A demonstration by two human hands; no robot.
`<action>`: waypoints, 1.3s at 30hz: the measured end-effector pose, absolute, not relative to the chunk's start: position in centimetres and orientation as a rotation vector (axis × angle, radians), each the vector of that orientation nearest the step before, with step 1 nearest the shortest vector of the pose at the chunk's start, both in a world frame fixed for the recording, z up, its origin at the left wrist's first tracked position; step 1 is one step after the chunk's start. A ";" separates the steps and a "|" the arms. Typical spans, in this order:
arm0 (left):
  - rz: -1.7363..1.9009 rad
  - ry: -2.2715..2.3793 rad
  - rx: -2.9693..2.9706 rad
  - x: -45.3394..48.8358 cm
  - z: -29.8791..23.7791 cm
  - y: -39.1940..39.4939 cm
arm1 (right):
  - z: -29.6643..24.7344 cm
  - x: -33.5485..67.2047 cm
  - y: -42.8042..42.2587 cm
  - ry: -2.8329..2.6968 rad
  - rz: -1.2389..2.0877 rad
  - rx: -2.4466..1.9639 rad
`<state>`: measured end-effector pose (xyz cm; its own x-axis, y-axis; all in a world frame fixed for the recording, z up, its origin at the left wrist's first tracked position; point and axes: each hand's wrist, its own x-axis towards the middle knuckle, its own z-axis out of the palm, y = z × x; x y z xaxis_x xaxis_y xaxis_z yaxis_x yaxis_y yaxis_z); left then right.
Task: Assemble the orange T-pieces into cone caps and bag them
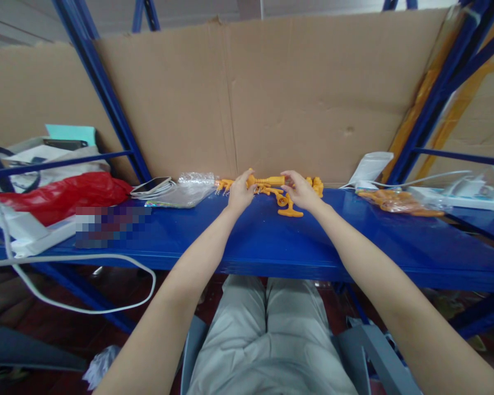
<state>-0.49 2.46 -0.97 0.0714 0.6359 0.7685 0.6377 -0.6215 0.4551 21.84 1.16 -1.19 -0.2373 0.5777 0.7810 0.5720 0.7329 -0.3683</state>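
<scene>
A long orange plastic rod-like part [271, 180] spans the gap between my two hands, just above the blue tabletop. My left hand [241, 193] has its thumb and fingers closed around the left end. At the other end, the curled fingers of my right hand [301, 191] grip the tip. Below them lie more orange plastic parts: a T-shaped handle piece [290, 212] and a ring-like piece [282, 201]. Several small orange parts [225, 185] lie left of my left hand. A chunky orange part [316, 185] sits behind my right hand, partly covered by it.
Cardboard [304, 99] stands along the back of the blue table [280, 247]. To the left are a clear plastic bag [185, 195], a phone [151, 186], a red bag [74, 192] and a white cable [107, 256]. Bagged orange parts [395, 202] lie at right.
</scene>
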 end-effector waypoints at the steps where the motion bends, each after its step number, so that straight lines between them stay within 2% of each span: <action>1: -1.655 -1.367 -2.301 -0.5 -1.0 2.5 | -1.1 21.9 1.1 -1.914 -0.016 -0.889; 9: -1.629 -1.340 -2.298 -0.7 -1.0 2.5 | -0.8 21.8 -0.3 -1.945 -0.043 -0.896; 18: -1.608 -1.247 -2.316 -1.0 -1.3 3.0 | -1.6 21.2 1.1 -1.712 0.423 -0.881; 21: -1.609 -1.241 -2.327 -1.1 -1.3 3.1 | -1.7 21.1 1.3 -1.703 0.485 -0.878; 33: -1.610 -1.382 -2.304 -0.7 -0.9 2.3 | -0.9 22.0 0.5 -1.989 -0.051 -0.904; 39: -1.586 -1.421 -2.335 -0.6 -0.8 1.9 | -0.5 22.2 -0.1 -2.003 -0.134 -0.920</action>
